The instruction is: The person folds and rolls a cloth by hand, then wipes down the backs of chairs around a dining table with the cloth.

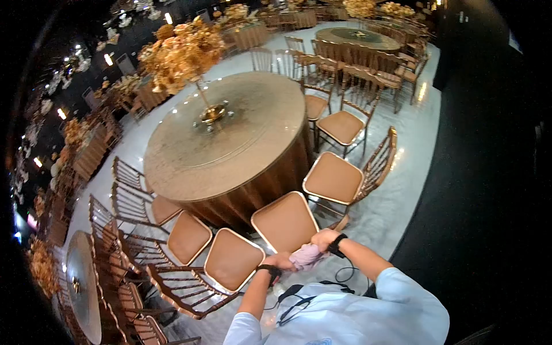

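A crumpled pale pink cloth [306,256] is bunched between my two hands, over the near edge of a chair with a tan seat [286,223]. My left hand [279,261] grips the cloth's left end, and my right hand [325,239] is closed on its right end. Both wrists wear black bands. Another tan chair seat [234,260] lies just left of my left hand. To the right of the held cloth stands a chair [333,177] with its spindled back turned outward.
A large round table [253,132] with a brown skirt stands ahead, bearing a golden flower centrepiece [183,54]. More chairs ring it. A second round table [80,287] is at lower left, another [359,39] at the back. A dark wall runs along the right. A cord hangs near my right forearm.
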{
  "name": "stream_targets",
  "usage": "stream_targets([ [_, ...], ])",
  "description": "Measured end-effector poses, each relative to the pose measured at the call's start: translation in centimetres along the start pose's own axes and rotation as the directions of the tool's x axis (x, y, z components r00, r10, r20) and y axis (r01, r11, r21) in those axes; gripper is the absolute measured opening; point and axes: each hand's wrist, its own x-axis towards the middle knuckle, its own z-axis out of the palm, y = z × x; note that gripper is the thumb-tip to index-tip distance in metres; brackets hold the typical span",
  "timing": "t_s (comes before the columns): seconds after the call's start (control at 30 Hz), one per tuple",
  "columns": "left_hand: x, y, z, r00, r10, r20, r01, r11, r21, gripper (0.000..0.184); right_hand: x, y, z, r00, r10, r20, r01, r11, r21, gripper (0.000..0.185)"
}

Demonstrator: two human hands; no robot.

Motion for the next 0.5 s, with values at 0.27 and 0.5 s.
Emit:
stream_targets([
  [0.27, -3.3, 5.1, -2.4, 0.996, 0.039, 0.075, -0.044, 0.997, 0.069, 0.052, 0.9, 0.5, 2.7, 0.978, 0.023, -0.209, -0.012, 0.998, 0.055, 0.022],
  [0.5, -1.7, 2.1, -0.5, 0.987, 0.154, -0.048, -0.15, 0.984, 0.092, 0.049, -0.5, -0.5, 3.4, 0.886, -0.013, -0.463, 0.003, 1.0, -0.022, 0.012],
])
